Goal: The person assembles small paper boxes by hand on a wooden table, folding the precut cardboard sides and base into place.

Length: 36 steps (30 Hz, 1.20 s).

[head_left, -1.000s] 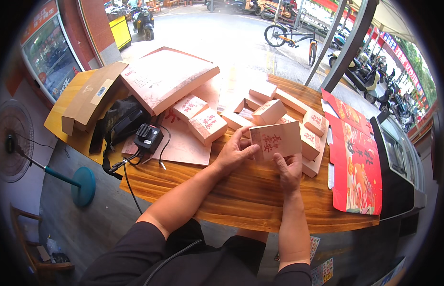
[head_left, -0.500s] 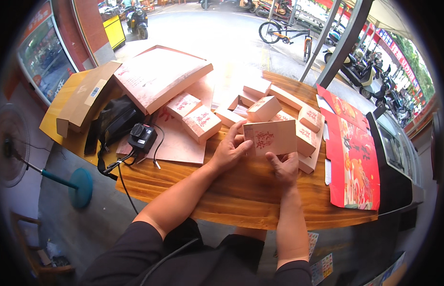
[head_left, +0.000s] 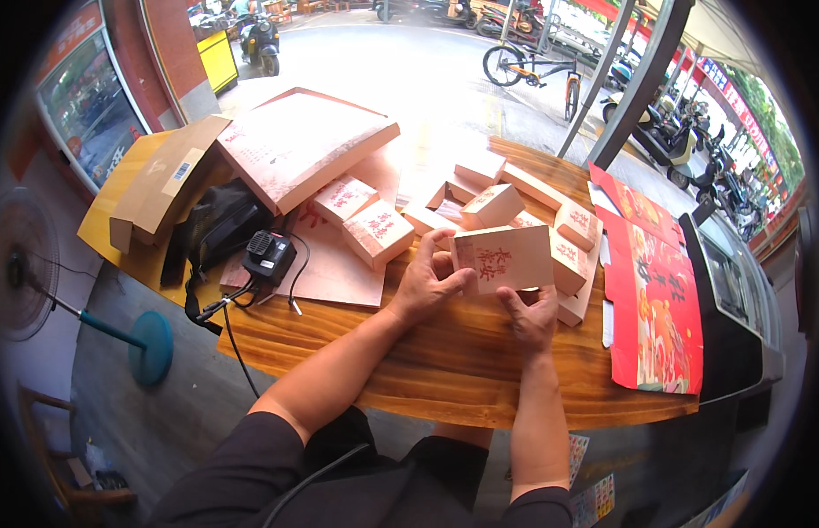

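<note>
Our left forearm (head_left: 339,374) slants up from the frame's lower left; our right forearm (head_left: 539,414) rises nearly upright, right of centre. Near mid-frame, our left hand (head_left: 423,283) and right hand (head_left: 533,320) curl closed, thumbs (head_left: 462,280) turned inward.

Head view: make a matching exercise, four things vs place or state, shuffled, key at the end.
1. Nearest pink box
2. Red printed sheet
3. Black device
4. Fan

A. Left part of the table
B. Standing on the floor
C. Between left hand and right hand
D. Right part of the table

Pairs: 1-C, 2-D, 3-A, 4-B
</note>
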Each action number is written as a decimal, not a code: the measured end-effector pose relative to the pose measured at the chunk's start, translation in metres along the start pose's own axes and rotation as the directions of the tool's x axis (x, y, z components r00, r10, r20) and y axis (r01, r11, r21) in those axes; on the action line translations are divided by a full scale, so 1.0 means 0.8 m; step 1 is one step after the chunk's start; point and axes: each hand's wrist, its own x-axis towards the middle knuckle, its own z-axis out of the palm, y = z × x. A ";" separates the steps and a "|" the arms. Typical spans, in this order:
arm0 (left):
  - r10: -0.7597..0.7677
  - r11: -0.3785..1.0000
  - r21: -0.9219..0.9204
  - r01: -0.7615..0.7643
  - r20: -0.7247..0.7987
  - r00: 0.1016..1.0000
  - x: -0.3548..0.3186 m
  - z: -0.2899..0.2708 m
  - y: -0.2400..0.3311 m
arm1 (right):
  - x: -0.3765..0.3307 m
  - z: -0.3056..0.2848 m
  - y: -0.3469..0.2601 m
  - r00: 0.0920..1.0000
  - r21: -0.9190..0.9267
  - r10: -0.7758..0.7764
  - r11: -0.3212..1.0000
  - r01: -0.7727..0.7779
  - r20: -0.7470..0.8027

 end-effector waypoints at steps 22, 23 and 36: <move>-0.131 0.977 -0.161 0.142 0.076 0.988 0.001 -0.002 0.004 | 0.006 -0.012 0.021 0.996 0.226 0.052 0.974 -0.035 -0.068; -0.137 0.978 -0.150 0.144 0.056 0.989 -0.001 -0.003 0.005 | 0.006 -0.010 0.020 0.993 0.250 0.083 0.966 -0.059 -0.085; 0.105 0.945 0.314 -0.096 -0.012 0.994 0.004 -0.011 0.007 | 0.003 -0.031 0.032 0.993 0.157 0.094 0.984 -0.080 -0.078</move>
